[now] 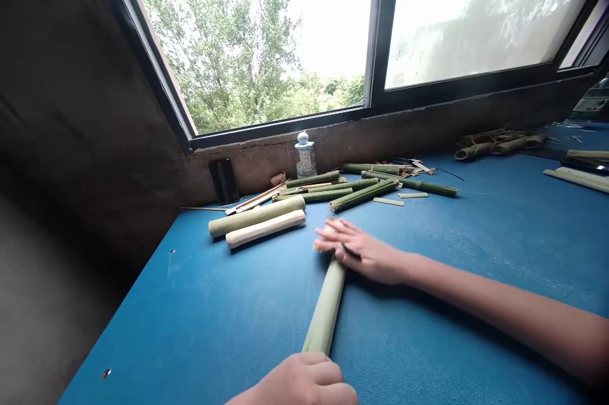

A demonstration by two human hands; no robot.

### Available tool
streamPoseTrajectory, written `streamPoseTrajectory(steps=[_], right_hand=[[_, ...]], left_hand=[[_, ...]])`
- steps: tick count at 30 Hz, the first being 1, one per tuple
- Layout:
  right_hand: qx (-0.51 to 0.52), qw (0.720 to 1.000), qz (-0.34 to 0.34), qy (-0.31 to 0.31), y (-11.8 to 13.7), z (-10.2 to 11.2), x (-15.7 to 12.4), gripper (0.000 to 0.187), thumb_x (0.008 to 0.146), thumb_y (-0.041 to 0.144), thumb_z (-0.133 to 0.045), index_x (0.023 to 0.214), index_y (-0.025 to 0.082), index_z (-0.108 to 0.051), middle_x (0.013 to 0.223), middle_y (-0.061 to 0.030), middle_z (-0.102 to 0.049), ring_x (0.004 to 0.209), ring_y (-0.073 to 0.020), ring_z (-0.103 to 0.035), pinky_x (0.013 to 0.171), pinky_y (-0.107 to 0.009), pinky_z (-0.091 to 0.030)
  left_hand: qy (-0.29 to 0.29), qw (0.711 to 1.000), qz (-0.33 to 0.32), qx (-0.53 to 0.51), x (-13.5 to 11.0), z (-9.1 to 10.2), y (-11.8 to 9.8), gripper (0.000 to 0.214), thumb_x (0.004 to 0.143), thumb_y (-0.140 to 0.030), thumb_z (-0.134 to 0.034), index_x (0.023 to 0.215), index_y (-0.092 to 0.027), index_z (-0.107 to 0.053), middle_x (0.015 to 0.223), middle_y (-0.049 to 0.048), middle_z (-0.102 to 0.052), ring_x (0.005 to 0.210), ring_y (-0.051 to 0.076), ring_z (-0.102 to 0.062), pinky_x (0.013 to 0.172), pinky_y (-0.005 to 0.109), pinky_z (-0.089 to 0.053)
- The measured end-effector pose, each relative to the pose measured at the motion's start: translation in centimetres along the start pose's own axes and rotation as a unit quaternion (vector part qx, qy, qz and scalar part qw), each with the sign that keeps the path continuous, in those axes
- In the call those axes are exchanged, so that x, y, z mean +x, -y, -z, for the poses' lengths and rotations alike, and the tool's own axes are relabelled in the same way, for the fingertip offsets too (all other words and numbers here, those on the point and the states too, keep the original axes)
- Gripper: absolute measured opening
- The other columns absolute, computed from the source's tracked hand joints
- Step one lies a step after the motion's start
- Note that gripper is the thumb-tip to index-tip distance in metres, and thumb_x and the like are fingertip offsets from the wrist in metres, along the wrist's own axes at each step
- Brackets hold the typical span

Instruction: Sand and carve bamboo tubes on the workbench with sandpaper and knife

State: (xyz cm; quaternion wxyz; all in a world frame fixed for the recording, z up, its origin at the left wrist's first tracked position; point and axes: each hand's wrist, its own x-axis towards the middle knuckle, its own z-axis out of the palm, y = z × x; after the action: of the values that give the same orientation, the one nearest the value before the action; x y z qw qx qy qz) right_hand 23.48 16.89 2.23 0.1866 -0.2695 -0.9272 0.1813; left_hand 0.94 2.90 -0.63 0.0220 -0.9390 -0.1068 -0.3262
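Here's your left hand (309, 383), fingers curled closed around the near end of a long, pale-green bamboo tube (326, 310) that runs away from you across the blue-topped bench (219, 316). And up at its far end, your right hand (359, 252), blurred, fingers outstretched over the tube; whether they grip anything underneath, I can't tell. The step in hand looks like steadying the near end while working the far one. The next move, I'd judge, calls for a firm left hold and careful right fingers.

Over to the containers: by the wall stands a clear jar with a pale-blue, knob-topped lid (305, 160), lid on, contents too small to make out. Far right, there's a clear bottle with a green label (591, 105), partly cut off, its contents unclear too.
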Motion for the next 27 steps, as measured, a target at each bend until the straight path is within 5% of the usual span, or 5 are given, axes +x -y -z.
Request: streamPoseTrajectory(steps=[4, 9, 16, 21, 27], right_hand=[[0.027, 0.989, 0.125, 0.067, 4.5, -1.7, 0.0, 0.045, 0.106, 0.036, -0.03, 0.148, 0.029, -0.046, 0.157, 0.0008, -0.042, 0.153, -0.0206, -0.02, 0.126, -0.045, -0.011], [0.009, 0.999, 0.047, -0.001, -0.1, -0.8, 0.7, 0.048, 0.106, 0.046, -0.028, 0.144, 0.03, -0.052, 0.155, -0.0002, -0.044, 0.151, -0.0245, -0.026, 0.124, -0.05, -0.017], [-0.015, 0.998, -0.01, -0.057, -4.7, 0.4, 0.9, 0.052, 0.105, 0.051, -0.028, 0.142, 0.027, -0.054, 0.153, -0.0051, -0.047, 0.15, -0.028, -0.028, 0.124, -0.055, -0.018], [-0.021, 0.999, -0.004, -0.049, 0.2, -0.9, 0.6, 0.051, 0.105, 0.048, -0.026, 0.14, 0.026, -0.056, 0.152, -0.0064, -0.048, 0.15, -0.0292, -0.027, 0.122, -0.058, -0.019], [0.014, 0.994, 0.105, 0.021, 3.3, -2.1, 0.8, 0.044, 0.105, 0.041, -0.033, 0.143, 0.031, -0.053, 0.149, -0.0005, -0.053, 0.146, -0.0208, -0.036, 0.124, -0.046, -0.019]], left_hand=[[0.051, 0.997, -0.001, 0.051, 0.5, 0.8, 0.1, 0.02, 0.099, -0.026, -0.054, 0.081, -0.021, -0.054, 0.06, -0.0054, -0.049, 0.055, 0.011, -0.041, 0.058, 0.021, -0.041], [0.119, 0.967, 0.114, 0.193, 1.2, 3.2, -0.7, 0.028, 0.093, -0.031, -0.053, 0.117, -0.018, -0.062, 0.12, 0.0103, -0.064, 0.109, 0.025, -0.057, 0.103, 0.041, -0.043], [0.264, 0.839, 0.348, 0.326, 2.1, 5.4, -2.1, 0.027, 0.093, -0.026, -0.04, 0.101, -0.017, -0.065, 0.084, 0.01, -0.063, 0.072, 0.029, -0.061, 0.061, 0.044, -0.047], [0.321, 0.827, 0.436, 0.147, 2.9, 6.4, -1.0, 0.027, 0.098, -0.037, -0.038, 0.09, -0.021, -0.058, 0.076, 0.0037, -0.067, 0.065, 0.025, -0.064, 0.054, 0.036, -0.036], [0.351, 0.844, 0.356, 0.195, 2.6, 6.3, -1.4, 0.038, 0.1, -0.03, -0.026, 0.084, -0.023, -0.059, 0.078, 0.0057, -0.067, 0.066, 0.027, -0.063, 0.054, 0.038, -0.032]])
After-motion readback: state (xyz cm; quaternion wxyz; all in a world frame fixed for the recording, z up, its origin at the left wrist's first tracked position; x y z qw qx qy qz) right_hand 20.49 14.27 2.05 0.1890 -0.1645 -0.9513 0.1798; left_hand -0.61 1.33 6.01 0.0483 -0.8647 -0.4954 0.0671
